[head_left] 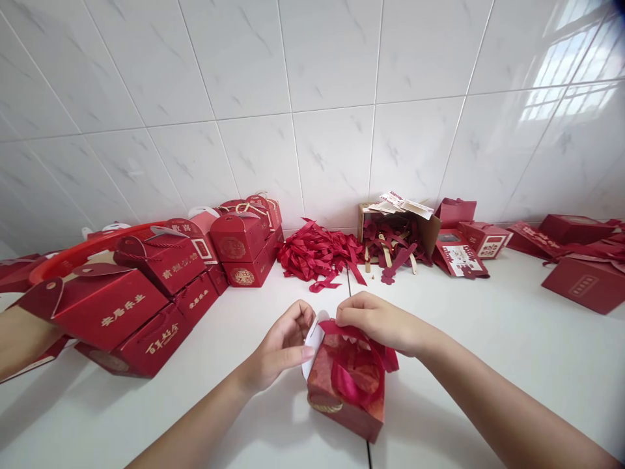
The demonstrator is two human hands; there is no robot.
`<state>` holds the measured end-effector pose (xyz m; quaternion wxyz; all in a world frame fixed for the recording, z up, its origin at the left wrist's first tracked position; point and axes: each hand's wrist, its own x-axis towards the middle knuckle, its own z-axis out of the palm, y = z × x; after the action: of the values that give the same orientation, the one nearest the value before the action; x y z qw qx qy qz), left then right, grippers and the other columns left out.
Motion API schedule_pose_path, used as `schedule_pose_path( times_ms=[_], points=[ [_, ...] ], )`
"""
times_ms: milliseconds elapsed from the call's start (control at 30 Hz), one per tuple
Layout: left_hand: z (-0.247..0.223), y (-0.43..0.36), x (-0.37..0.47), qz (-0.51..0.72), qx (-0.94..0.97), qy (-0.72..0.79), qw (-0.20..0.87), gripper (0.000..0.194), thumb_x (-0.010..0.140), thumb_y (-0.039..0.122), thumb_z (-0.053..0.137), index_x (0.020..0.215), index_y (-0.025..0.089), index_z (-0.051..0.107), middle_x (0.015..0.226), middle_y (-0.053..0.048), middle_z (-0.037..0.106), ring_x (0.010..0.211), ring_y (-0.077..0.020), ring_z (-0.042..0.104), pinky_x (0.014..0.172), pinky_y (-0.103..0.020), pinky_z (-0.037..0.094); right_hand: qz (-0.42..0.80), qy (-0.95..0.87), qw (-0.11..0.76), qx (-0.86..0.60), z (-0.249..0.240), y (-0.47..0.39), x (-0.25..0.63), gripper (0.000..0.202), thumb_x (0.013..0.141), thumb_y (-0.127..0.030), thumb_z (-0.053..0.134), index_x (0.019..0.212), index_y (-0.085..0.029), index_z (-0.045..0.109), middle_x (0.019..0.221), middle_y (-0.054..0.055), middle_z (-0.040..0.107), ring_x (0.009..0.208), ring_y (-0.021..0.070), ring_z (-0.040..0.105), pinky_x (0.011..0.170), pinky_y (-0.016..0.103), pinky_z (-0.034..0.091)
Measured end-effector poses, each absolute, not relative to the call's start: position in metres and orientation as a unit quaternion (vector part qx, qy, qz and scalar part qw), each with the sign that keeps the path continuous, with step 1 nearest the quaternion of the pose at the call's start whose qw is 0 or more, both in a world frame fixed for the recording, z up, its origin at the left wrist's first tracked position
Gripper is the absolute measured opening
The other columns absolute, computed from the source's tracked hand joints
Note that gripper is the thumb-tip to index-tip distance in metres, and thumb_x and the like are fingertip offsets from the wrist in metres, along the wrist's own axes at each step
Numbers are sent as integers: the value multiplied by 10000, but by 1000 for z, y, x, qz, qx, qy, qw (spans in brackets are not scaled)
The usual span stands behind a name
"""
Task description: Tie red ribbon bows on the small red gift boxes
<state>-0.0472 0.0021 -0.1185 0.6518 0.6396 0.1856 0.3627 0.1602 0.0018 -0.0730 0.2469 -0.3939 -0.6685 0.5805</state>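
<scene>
A small red cardboard box point(344, 415) with glossy red ribbon point(352, 384) is set on the white surface point(273, 430). Its far top edge is pinched by the right hand's point(381, 322) fingers; its white-backed flap point(313, 342) is touched by the left hand point(283, 348), fingers loosely curled, grip uncertain.

Red boxes below a grey-veined tiled wall point(332, 58) at twelve o'clock.
From the view's centre: stacked boxes point(159, 272) with gold lettering toward half past eight, a red basin point(100, 243) among them at nine; at three, a carton point(430, 236) of dark red and gold strips point(390, 246), printed cards point(403, 206) on top, more boxes point(586, 285) farther out; a barred-window reflection point(566, 71) at two.
</scene>
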Motion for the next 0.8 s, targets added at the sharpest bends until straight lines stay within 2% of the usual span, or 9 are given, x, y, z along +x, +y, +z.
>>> schedule_pose_path(
  times_ms=[133,333,600,800],
  points=[
    [-119,2,-47,364,630,182,661,330,765,304,648,880,215,352,799,24,373,683,-105,345,616,-228,308,593,-672,241,-372,-70,1,160,291,811,-304,459,578,-178,340,557,-53,289,496,69,250,465,235,209],
    [-119,1,-45,371,617,187,669,368,743,299,661,968,235,377,906,1,454,719,-116,449,648,-242,347,597,-685,225,-353,-69,-2,163,315,838,-326,468,589,-175,348,567,-54,292,507,70,251,477,232,208],
    [-119,1,-47,363,622,184,669,378,753,290,663,992,238,376,926,-1,453,714,-105,449,640,-231,347,578,-698,205,-369,-75,-1,162,322,847,-366,446,601,-178,355,561,-53,299,497,69,253,459,231,203],
    [-119,1,-46,361,616,171,678,377,763,269,662,993,241,364,918,-2,465,710,-100,451,631,-222,352,565,-707,197,-377,-78,-1,161,278,808,-290,437,571,-178,348,543,-50,302,484,68,259,455,233,215]
  ],
)
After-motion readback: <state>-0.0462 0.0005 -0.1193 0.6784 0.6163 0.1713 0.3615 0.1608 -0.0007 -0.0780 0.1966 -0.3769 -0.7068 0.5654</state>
